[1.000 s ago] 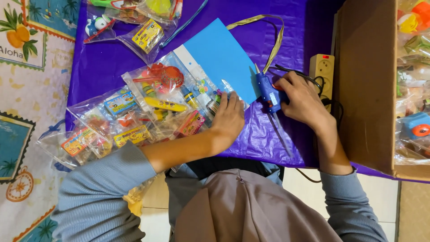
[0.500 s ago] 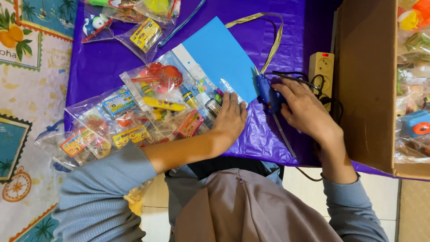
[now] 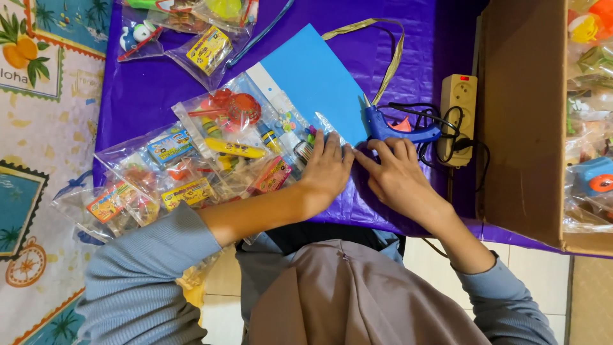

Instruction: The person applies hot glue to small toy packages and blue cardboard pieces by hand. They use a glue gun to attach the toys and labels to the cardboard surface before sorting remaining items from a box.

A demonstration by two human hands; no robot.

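Observation:
A clear plastic bag of small toys (image 3: 239,131) with a blue card header (image 3: 316,80) lies on the purple tablecloth (image 3: 143,89). My left hand (image 3: 325,169) rests flat on the bag's near right edge, fingers spread. My right hand (image 3: 399,182) is right beside it, with its fingertips pressing the same edge of the bag and touching the left hand. A blue glue gun (image 3: 399,131) lies on the cloth just beyond the right fingers, its nozzle pointing at the blue card. Neither hand grips it.
More toy bags are piled at the near left (image 3: 137,191) and far left (image 3: 204,41). A beige power strip (image 3: 458,115) with black cords sits to the right of the gun. A cardboard box (image 3: 517,121) with toys stands at the far right. A gold ribbon (image 3: 391,57) lies past the card.
My right hand held the glue gun at the bag's edge, then set it down farther away and moved its fingers to the bag. My left hand has stayed on the bag.

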